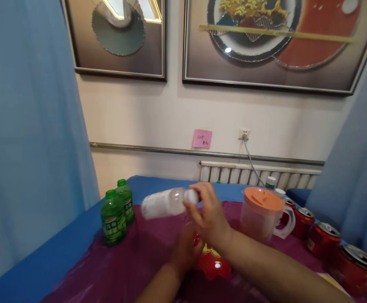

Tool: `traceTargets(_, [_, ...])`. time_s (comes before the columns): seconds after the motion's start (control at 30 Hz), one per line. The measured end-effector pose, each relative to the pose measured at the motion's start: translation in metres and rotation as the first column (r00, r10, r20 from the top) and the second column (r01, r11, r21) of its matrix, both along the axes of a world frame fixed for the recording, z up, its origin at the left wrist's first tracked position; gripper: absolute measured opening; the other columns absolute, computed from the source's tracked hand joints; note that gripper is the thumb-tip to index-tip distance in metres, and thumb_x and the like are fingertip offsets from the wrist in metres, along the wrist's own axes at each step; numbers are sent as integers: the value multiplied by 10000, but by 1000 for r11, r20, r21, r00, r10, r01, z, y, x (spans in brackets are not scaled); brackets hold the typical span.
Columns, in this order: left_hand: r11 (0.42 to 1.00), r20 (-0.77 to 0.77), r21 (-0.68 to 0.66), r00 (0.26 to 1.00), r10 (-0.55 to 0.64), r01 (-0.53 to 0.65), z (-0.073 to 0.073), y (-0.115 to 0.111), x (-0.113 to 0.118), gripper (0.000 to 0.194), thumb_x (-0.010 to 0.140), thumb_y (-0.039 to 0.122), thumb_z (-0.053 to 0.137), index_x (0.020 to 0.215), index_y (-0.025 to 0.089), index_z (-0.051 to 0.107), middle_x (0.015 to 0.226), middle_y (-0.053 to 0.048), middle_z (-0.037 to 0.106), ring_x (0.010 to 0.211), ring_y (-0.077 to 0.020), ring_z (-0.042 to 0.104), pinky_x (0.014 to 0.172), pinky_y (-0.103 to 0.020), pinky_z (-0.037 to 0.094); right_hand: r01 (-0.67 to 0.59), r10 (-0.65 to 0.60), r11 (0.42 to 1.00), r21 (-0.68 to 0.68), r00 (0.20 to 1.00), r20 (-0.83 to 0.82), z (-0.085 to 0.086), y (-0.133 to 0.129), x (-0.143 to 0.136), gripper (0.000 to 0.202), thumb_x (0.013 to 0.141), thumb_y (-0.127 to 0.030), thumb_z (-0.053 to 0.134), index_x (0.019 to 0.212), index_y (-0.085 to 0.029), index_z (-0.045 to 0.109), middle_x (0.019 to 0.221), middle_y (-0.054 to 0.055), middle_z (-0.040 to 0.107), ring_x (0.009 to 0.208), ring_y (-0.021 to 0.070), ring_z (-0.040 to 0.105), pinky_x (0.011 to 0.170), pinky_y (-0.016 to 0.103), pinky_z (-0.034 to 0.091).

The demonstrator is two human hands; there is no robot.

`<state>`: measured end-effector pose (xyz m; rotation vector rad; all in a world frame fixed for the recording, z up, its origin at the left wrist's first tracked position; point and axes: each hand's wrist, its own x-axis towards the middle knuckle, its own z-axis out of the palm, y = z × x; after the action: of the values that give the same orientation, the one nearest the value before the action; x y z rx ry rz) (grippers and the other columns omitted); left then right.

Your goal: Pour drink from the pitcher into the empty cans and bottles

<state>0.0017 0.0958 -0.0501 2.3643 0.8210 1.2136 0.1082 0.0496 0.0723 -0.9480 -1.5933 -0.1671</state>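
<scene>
My right hand [208, 212] is closed around the white cap end of a clear plastic bottle [161, 203] with a pale label. The bottle is in the air, lying nearly level, its base toward the left and blurred by motion. Just below, my left hand [186, 248] has its fingers curled at a glossy red object with a yellow pattern [214, 263]. Red shows by those fingers, and my right forearm covers part of the object. What kind of thing it is, I cannot tell.
Two green bottles [113, 219] stand at the left on a purple cloth [107, 273]. On the right are a clear pitcher with an orange lid [259, 214], several red cans [324, 240] and white-capped bottles [270, 182]. A radiator [230, 172] lines the wall behind.
</scene>
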Motion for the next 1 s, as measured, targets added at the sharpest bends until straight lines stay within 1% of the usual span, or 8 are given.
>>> traceTargets(0.1, [985, 29, 174, 999, -17, 11, 2, -7, 1, 278, 956, 219, 570, 1223, 217, 648, 1064, -88, 752, 965, -237, 717, 898, -405, 590, 169, -168, 985, 16, 982, -86, -22, -12, 60, 229, 991, -350, 546, 1191, -239, 554, 1087, 88, 583, 1016, 244, 583, 887, 425, 517])
traceTargets(0.2, [886, 70, 442, 991, 118, -137, 6, -9, 4, 435, 922, 189, 587, 1353, 234, 556, 1181, -116, 721, 1086, -279, 688, 986, -456, 525, 237, -242, 970, -51, 962, -129, -55, -18, 92, 200, 985, -345, 547, 1146, -230, 571, 1047, 87, 589, 984, 248, 586, 868, 428, 517])
traceTargets(0.3, [804, -4, 553, 964, 267, -220, 8, -2, 6, 607, 903, 215, 618, 1482, 209, 436, 1397, -172, 621, 1289, -341, 578, 1108, -531, 401, 211, -238, 967, -142, 949, -208, -89, -19, 100, 193, 986, -375, 546, 1108, -230, 584, 1019, 84, 607, 950, 245, 606, 846, 412, 529])
traceTargets(0.43, [813, -205, 564, 929, 307, -144, 5, 15, 5, 723, 841, 200, 643, 1519, 194, 390, 1410, -157, 635, 1302, -338, 575, 1169, -549, 287, 107, -179, 972, -209, 913, -366, -116, -20, 96, 210, 999, -407, 533, 1087, -230, 602, 981, 72, 639, 892, 229, 640, 793, 368, 547])
traceTargets(0.63, [826, -245, 551, 922, 300, -122, 1, 24, 1, 693, 801, 192, 623, 1472, 204, 447, 1336, -135, 693, 1234, -328, 632, 1173, -545, 272, 48, -155, 952, -303, 928, -339, -119, -30, 103, 222, 1011, -394, 528, 1157, -267, 637, 1015, 54, 678, 906, 222, 662, 791, 336, 535])
traceTargets(0.77, [819, -232, 563, 929, 290, -115, 0, 26, 1, 653, 818, 226, 641, 1443, 177, 459, 1328, -151, 696, 1220, -333, 651, 1172, -557, 283, 59, -124, 966, -253, 961, -247, -115, -33, 113, 193, 1005, -343, 536, 1159, -267, 625, 952, 42, 669, 842, 210, 652, 737, 325, 534])
traceTargets(0.9, [840, -225, 530, 936, 269, -114, -3, 30, 0, 619, 830, 280, 651, 1418, 191, 482, 1331, -143, 696, 1212, -337, 660, 1167, -566, 303, 1, -28, 984, -179, 988, -151, -110, -38, 117, 328, 964, -227, 548, 1283, -282, 598, 1178, 82, 648, 1091, 229, 643, 938, 373, 539])
traceTargets(1.0, [850, -230, 511, 931, 282, -131, -2, 32, -2, 611, 837, 285, 640, 1421, 205, 476, 1346, -144, 685, 1224, -336, 651, 1165, -569, 301, -5, -19, 981, -195, 992, -121, -109, -42, 117, 509, 924, -182, 556, 1419, -298, 532, 1429, 95, 531, 1324, 253, 528, 1104, 432, 448])
